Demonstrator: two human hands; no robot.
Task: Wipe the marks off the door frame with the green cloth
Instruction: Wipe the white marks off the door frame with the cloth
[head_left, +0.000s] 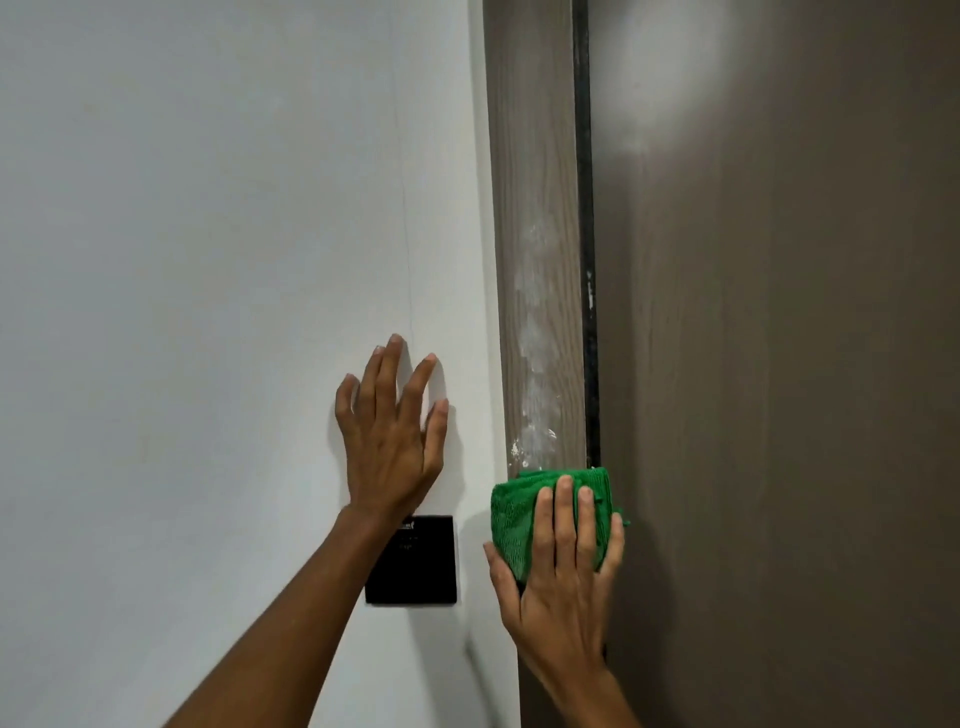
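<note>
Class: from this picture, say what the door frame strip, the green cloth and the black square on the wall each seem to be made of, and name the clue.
Door frame: wood or wood-look laminate, matte; grey-brown grain lines show.
Green cloth: woven or microfibre fabric; ribbed, mesh-like texture.
Black square: probably plastic or glass, smooth and dark.

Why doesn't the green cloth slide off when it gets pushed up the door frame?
The green cloth looks soft and floppy, bunched under the right hand, so it probably squashes flat rather than skidding. Its knobbly weave likely grips the door frame. Let go, it would probably drop.
</note>
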